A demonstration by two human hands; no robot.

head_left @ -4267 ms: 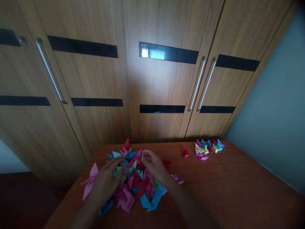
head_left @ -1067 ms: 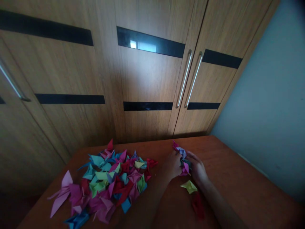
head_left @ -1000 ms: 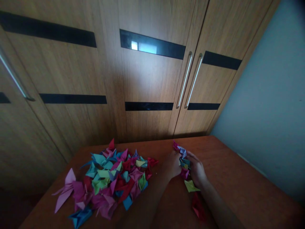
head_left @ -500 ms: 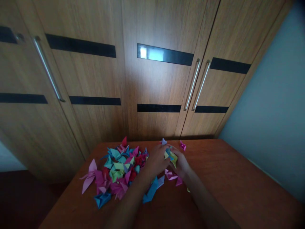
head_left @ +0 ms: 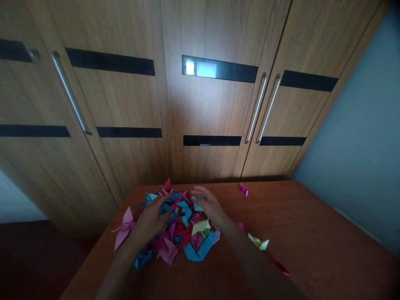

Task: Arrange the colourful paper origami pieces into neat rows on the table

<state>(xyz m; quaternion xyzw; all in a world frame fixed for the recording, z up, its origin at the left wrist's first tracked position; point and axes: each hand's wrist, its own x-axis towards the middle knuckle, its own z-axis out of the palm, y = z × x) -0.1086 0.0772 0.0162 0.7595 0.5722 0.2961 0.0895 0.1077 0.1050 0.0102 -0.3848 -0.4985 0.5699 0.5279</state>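
Folded paper figures in pink, red, blue, teal and pale yellow lie in a heap (head_left: 184,227) at the left of the table. Over the heap's left part is my left hand (head_left: 153,218), thumb and fingers apart, with some blue paper between them. My right hand (head_left: 211,206) rests at the heap's right edge, its fingers spread and curved beside a teal piece (head_left: 196,205). Neither hand is closed on a piece. A pink figure (head_left: 124,228) sticks out at the far left, and a blue one (head_left: 143,259) lies near my left forearm.
On the reddish-brown table (head_left: 312,233), a small magenta figure (head_left: 244,190) lies near the back edge. A pale yellow figure (head_left: 258,242) and a red piece (head_left: 280,266) are by my right forearm. A wooden wardrobe (head_left: 209,112) stands behind.
My hands have parted and moved left onto the heap. The yellow and blue paper between them has left them. The heap now spreads farther right, and the view has shifted slightly.
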